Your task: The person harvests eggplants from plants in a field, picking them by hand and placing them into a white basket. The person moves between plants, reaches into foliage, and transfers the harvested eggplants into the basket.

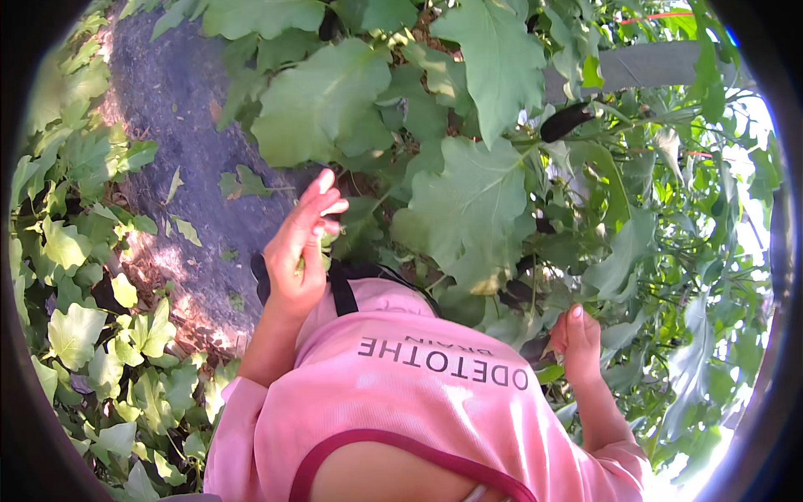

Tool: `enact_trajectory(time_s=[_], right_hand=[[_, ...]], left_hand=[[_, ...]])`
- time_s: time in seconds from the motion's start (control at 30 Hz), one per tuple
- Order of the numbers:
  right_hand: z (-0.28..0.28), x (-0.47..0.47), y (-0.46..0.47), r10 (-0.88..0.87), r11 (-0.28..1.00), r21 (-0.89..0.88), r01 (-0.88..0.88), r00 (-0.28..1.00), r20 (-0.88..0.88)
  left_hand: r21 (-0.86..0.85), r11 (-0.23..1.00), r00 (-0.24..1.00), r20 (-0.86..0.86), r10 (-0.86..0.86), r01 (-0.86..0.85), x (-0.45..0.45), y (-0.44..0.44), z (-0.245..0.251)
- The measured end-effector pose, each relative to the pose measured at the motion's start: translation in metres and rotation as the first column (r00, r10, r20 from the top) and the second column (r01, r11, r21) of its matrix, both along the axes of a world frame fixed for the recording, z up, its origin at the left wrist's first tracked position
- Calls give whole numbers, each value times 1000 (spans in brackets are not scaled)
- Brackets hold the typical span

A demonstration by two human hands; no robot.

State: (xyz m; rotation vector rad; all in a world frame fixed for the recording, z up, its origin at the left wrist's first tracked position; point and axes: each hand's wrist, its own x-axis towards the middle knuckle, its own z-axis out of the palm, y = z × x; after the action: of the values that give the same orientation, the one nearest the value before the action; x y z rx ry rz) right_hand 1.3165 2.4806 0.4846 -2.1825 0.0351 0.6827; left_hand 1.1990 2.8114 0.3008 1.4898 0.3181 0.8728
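My left hand [298,245] is raised left of my body, fingers stretched upward and thumb bent in. Small green plant pieces [319,254] are tucked between its thumb and palm. On the right, my right hand [576,342] is curled among the eggplant leaves, thumb up; whether its fingers hold anything is hidden. A dark purple eggplant [566,122] hangs from a stem at the upper right, apart from both hands. Broad eggplant leaves [470,201] spread between the hands, in front of my body.
A dark ground sheet [201,144] strewn with fallen leaves runs down the left. Beyond it grow low sunlit plants [75,326]. A grey band [646,66] crosses the foliage at the upper right. Dense stems and leaves [702,251] fill the right side.
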Motion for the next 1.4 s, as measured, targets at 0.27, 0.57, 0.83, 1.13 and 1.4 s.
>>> enact_trajectory(time_s=[0.27,0.57,0.83,1.13,1.4], right_hand=[[-83,-48,140,190,876,254,-410,778,599],[-98,-113,319,317,603,345,-720,612,724],[-103,-66,327,366,453,26,-891,212,906],[-112,203,144,-150,965,60,257,346,926],[-110,304,89,-35,755,-350,554,568,822]], left_hand=[[-269,894,933,62,-354,357,-36,46,-2],[-43,931,880,-314,-357,363,-112,97,35],[231,971,892,-449,48,65,-105,96,6],[-122,900,876,-317,364,-418,-103,78,-12],[-39,838,775,-407,484,-544,-84,69,-5]])
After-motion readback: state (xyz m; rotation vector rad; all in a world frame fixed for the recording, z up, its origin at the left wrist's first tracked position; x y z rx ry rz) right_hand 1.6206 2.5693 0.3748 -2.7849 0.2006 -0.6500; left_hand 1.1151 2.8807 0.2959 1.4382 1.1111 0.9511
